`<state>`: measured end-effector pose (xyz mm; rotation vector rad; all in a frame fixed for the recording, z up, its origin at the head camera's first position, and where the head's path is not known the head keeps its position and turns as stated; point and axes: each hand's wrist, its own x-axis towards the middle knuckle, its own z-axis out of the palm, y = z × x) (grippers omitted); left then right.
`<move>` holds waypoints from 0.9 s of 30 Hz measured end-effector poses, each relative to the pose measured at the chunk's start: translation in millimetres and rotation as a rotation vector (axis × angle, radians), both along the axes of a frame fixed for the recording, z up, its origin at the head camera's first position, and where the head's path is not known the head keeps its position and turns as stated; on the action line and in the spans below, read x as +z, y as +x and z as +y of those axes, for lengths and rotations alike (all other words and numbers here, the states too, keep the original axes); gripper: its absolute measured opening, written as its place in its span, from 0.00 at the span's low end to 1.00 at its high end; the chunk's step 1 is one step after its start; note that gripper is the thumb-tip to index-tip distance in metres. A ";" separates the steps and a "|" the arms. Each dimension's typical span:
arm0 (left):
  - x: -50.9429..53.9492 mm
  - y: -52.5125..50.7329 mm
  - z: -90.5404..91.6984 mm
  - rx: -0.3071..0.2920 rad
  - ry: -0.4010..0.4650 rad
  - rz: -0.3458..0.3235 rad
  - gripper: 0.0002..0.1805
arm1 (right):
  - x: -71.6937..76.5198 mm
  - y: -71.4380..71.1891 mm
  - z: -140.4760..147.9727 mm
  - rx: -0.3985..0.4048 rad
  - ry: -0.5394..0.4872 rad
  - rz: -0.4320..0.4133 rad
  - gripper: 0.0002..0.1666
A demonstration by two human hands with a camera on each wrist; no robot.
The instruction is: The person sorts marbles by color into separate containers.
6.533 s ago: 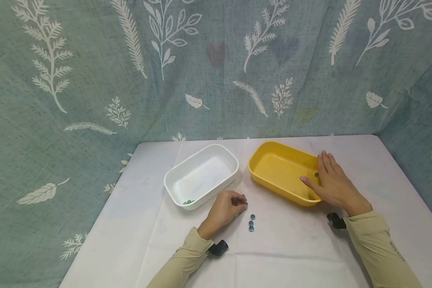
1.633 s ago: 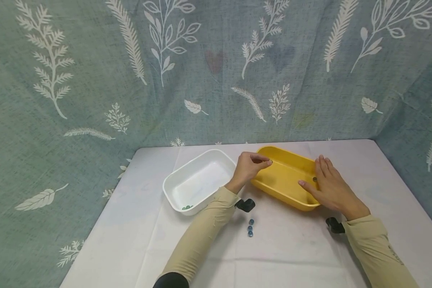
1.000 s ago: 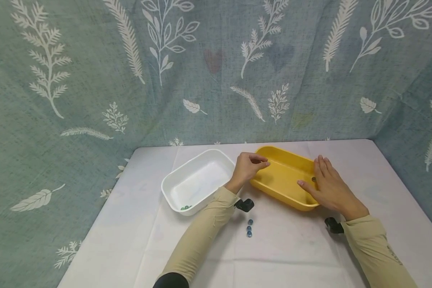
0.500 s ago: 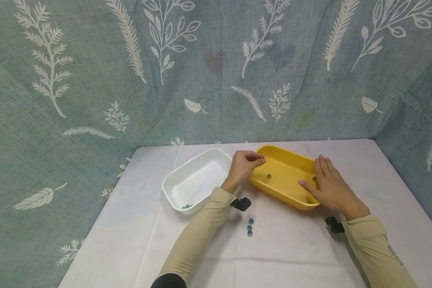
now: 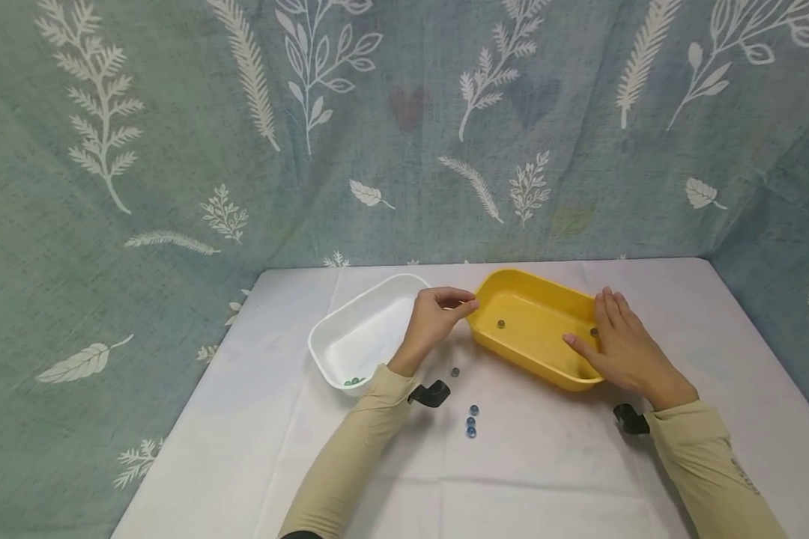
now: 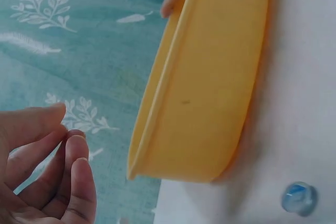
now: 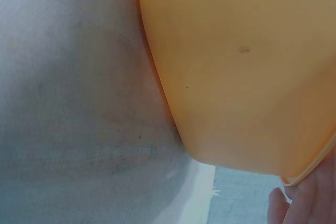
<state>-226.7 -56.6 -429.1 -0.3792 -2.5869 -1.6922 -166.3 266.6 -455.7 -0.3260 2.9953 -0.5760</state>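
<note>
My left hand point(image 5: 438, 318) hovers at the left end of the yellow tray point(image 5: 512, 355). In the left wrist view its fingers point(image 6: 79, 182) are loosely bent with nothing between them, apart from the tray wall. Inside the yellow tray lie two small dark-looking marbles point(image 5: 501, 324), one of them beside my right thumb. My right hand point(image 5: 630, 348) rests with straight fingers on that tray's right rim. On the cloth, a blue glass marble point(image 5: 455, 372) sits by itself near the left wrist. Closer to me are a few more blue marbles point(image 5: 471, 422) in a short line.
The white tray point(image 5: 326, 359) stands left of the yellow one, partly behind my left hand and forearm, with green marbles point(image 5: 353, 380) in its near corner. A white cloth point(image 5: 546, 464) covers the table. A patterned curtain point(image 5: 404, 187) hangs behind its far edge.
My left hand carried a marble to the yellow tray and let it go; it lies inside. The hand has since drawn back leftward, uncovering a blue marble. The right hand has stayed put.
</note>
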 end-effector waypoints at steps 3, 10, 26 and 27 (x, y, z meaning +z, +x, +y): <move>-0.4 7.3 -5.4 -0.001 -0.006 -0.007 0.14 | 0.5 0.0 0.7 0.000 -0.003 0.002 0.64; -0.4 24.4 -16.6 -0.033 -0.001 -0.019 0.13 | 2.8 -1.7 2.2 0.008 0.003 0.034 0.63; -23.5 56.6 -33.2 -0.031 -0.073 -0.012 0.13 | -0.4 -0.2 1.9 0.002 -0.017 0.002 0.64; -24.6 58.0 -33.5 -0.034 -0.087 -0.014 0.13 | -0.1 -0.5 1.9 0.004 -0.016 0.006 0.64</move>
